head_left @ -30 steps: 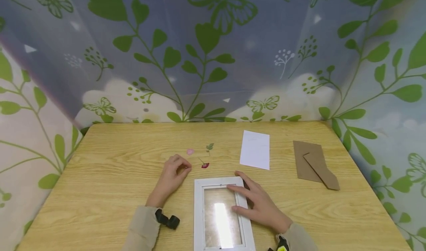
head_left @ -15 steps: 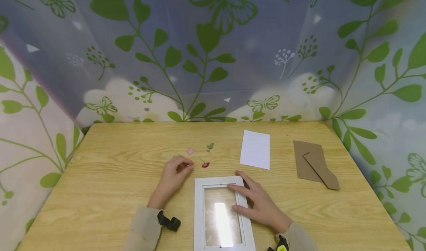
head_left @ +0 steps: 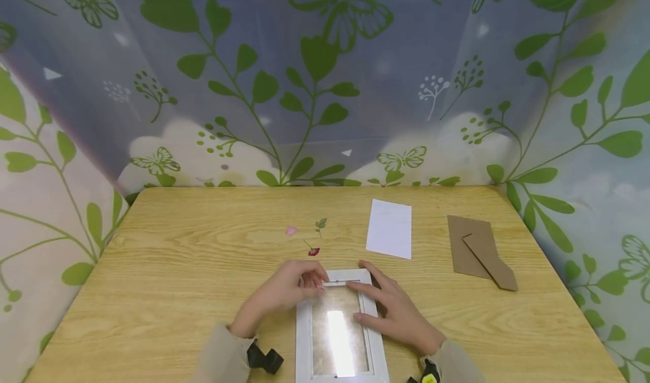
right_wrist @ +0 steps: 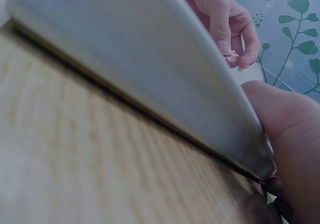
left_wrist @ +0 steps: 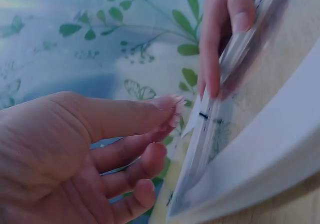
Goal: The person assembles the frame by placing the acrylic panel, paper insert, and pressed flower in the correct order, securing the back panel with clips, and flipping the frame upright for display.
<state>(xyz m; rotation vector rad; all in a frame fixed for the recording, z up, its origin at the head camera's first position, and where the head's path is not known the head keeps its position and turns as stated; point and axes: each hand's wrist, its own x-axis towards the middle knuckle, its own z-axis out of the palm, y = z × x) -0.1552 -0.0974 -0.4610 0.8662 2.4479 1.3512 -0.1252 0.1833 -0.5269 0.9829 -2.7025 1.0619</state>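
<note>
Frame [head_left: 303,338]: near edge cut off. Left hand [head_left: 286,283] pinches one pink piece [left_wrist: 177,112], half hidden; right hand [head_left: 396,309] holds frame's side. Beyond: three plant bits [head_left: 313,252].

The head view looks forward and down from up high: table [head_left: 152,270] below, leafy cloth [head_left: 325,106] across the top half. The left wrist view sits close by the left hand [left_wrist: 70,139], lower left, and faces the right hand [left_wrist: 216,32], upper right. The right wrist view is low, very near the white frame [right_wrist: 145,74]. All three share it and both hands.
</note>
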